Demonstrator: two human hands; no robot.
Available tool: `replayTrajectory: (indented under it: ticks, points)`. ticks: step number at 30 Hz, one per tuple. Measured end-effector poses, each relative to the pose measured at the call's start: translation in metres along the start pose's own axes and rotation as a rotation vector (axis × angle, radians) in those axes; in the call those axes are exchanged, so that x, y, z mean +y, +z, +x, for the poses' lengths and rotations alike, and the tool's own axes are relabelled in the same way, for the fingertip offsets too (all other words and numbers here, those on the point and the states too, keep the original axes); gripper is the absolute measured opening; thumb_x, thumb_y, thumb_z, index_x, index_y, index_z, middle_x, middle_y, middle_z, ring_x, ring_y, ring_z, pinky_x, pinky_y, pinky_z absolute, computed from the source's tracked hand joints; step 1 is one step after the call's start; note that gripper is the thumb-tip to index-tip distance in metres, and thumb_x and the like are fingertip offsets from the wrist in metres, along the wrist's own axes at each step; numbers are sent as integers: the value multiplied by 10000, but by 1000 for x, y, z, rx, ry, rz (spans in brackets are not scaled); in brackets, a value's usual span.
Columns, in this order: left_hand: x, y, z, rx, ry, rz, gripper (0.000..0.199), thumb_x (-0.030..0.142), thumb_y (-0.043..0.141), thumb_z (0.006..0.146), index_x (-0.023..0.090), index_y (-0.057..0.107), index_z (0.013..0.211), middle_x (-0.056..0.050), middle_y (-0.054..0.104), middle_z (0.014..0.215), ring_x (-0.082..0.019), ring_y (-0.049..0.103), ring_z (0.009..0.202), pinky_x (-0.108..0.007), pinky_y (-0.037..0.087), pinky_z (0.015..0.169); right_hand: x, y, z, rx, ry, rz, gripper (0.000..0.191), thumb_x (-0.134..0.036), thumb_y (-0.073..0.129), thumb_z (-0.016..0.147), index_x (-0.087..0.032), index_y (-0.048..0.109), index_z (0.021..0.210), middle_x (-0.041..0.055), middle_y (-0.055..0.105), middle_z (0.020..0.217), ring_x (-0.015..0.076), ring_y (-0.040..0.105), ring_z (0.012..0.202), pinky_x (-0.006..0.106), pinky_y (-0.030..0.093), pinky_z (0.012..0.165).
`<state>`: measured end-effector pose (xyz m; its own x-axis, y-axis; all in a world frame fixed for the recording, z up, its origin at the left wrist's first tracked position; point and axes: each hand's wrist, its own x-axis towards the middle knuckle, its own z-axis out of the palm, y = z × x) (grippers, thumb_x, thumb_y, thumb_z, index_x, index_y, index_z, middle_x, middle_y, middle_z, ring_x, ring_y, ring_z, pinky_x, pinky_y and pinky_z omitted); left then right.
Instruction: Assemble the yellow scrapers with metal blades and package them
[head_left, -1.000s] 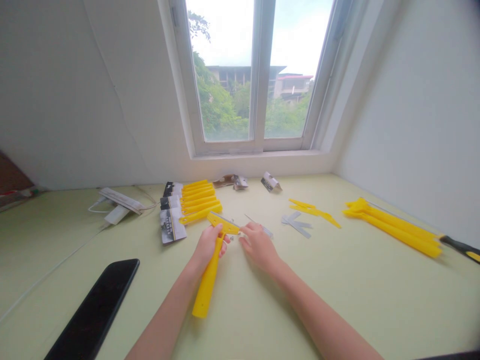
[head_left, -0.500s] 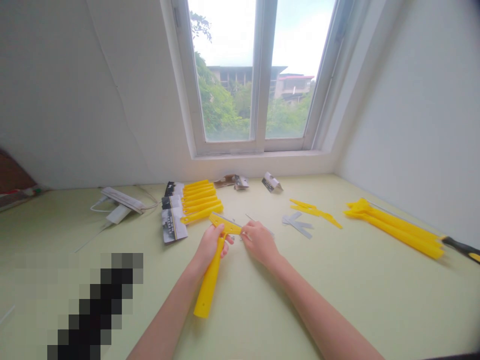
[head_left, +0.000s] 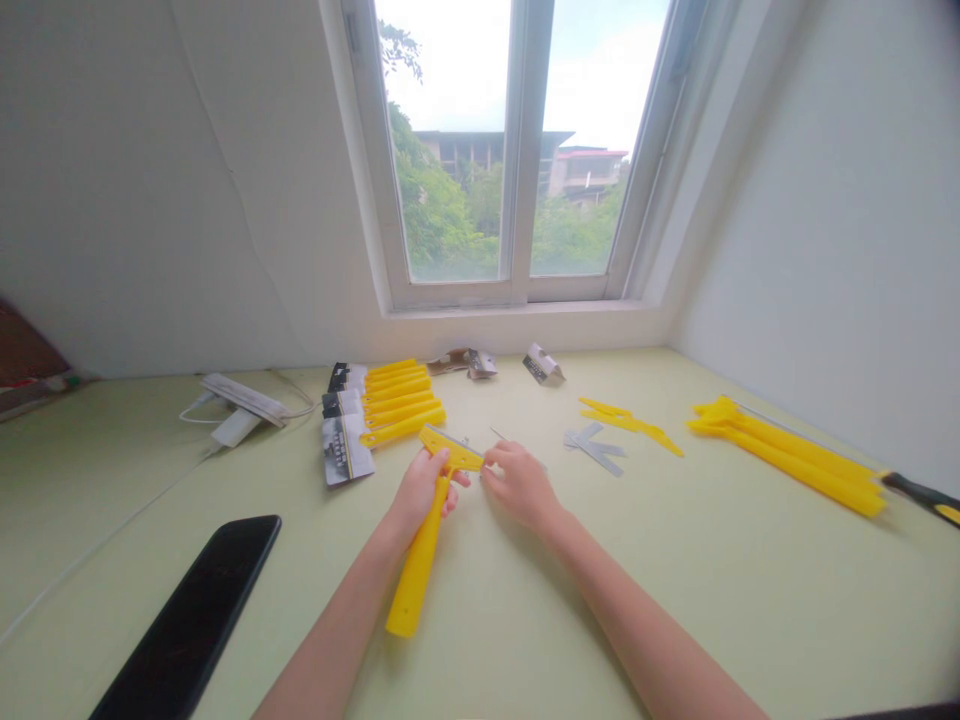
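Gripping, item one: left hand (head_left: 420, 492), curled around the neck of a yellow scraper (head_left: 418, 565), thumb on the head, handle running toward between six and seven o'clock, above the counter (head_left: 495, 640). Clock centre for this list: the scraper's head. Item two: right hand (head_left: 521, 485), at three o'clock, narrow, fingertips bunched at the head's right corner; whether they pinch a small part cannot be told. Item three: grey strip (head_left: 450, 438), along the head's far edge. Item four: small metal bits (head_left: 466, 440), just beside the head at one o'clock, too small to identify. Item five: loose grey blades (head_left: 595, 448), at three o'clock, fanned across one another. Item six: yellow strips (head_left: 630, 420), between two and three o'clock, lying near the blades. Item seven: row of yellow handles (head_left: 401, 400), between ten and eleven o'clock, with printed cards (head_left: 347, 450) at their left ends. Item eight: black phone (head_left: 191, 620), at eight o'clock, well apart. Handling note, by judgement: the neck wants a firm, level hold so the head does not twist under the right fingertips; light pressure at the corner, with fingers clear of any sharp edge, serves best; the small bits could roll if brushed by a knuckle.
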<state>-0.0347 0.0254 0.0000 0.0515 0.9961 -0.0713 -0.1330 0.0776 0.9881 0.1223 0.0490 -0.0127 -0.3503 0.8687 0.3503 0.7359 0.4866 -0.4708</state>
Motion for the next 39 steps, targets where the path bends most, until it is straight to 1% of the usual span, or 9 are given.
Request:
replayTrajectory:
  ticks: [4, 10, 13, 16, 20, 25, 29, 33, 39]
  points:
    - [1, 2, -2, -18, -6, 2, 287, 419, 430, 740, 153, 400, 845, -1, 589, 585, -63, 418, 285, -186, 255, 301, -1, 3, -1, -17, -40, -3, 145, -157, 488, 751, -190, 627, 720, 25, 561, 780, 141, 494, 794, 246, 337, 720]
    - [6, 3, -5, -116, -43, -15, 319, 418, 427, 750, 134, 425, 894, -36, 617, 634, -68, 441, 302, -187, 261, 310, 2, 1, 1, -8, 46, 44, 130, -89, 486, 681, -166, 586, 647, 20, 549, 717, 134, 492, 730, 237, 356, 671]
    - [8, 7, -10, -150, -71, 1, 318, 411, 428, 754, 130, 432, 902, -43, 620, 641, -57, 423, 293, -183, 252, 309, 6, -12, 3, 86, 96, 158, 125, -112, 493, 684, -171, 600, 660, 22, 563, 714, 144, 505, 738, 261, 375, 700]
    - [6, 13, -14, -229, -91, 29, 313, 406, 400, 778, 130, 430, 923, -53, 625, 663, -55, 425, 295, -175, 254, 303, 5, -26, 6, 169, 190, 396, 93, -210, 539, 691, -171, 623, 682, 33, 592, 746, 153, 524, 729, 283, 404, 690]
    - [-2, 20, -17, -308, -116, 57, 337, 406, 390, 793, 130, 432, 982, -64, 631, 691, -62, 450, 310, -170, 277, 299, -5, -30, 5, 53, 235, 764, 119, -269, 605, 640, -165, 643, 686, 47, 617, 855, 162, 558, 796, 279, 441, 696]
    - [-9, 23, -18, -365, -115, 35, 398, 421, 378, 803, 134, 420, 1075, -59, 626, 684, -67, 459, 311, -169, 290, 298, -16, -21, 1, -17, 228, 854, 104, -260, 609, 632, -161, 640, 645, 49, 583, 933, 140, 576, 729, 246, 472, 601]
    - [-10, 23, -18, -354, -121, 42, 400, 433, 386, 801, 142, 426, 1073, -52, 619, 677, -63, 456, 309, -163, 290, 296, -17, -17, 0, -12, 223, 835, 99, -258, 598, 643, -167, 637, 641, 34, 598, 854, 140, 581, 711, 233, 474, 578]
    - [-11, 22, -18, -352, -113, 55, 398, 432, 378, 805, 145, 428, 1077, -51, 617, 675, -64, 457, 312, -163, 293, 295, -18, -16, -1, -53, 309, 858, 103, -270, 600, 634, -175, 599, 675, 8, 610, 678, 134, 580, 580, 223, 445, 480]
    - [-14, 22, -18, -350, -119, 69, 416, 425, 370, 804, 142, 416, 1106, -51, 616, 672, -68, 455, 308, -170, 286, 291, -22, -15, -3, -177, 433, 1087, 147, -296, 580, 631, -202, 536, 735, -41, 569, 523, 117, 504, 366, 215, 352, 322]
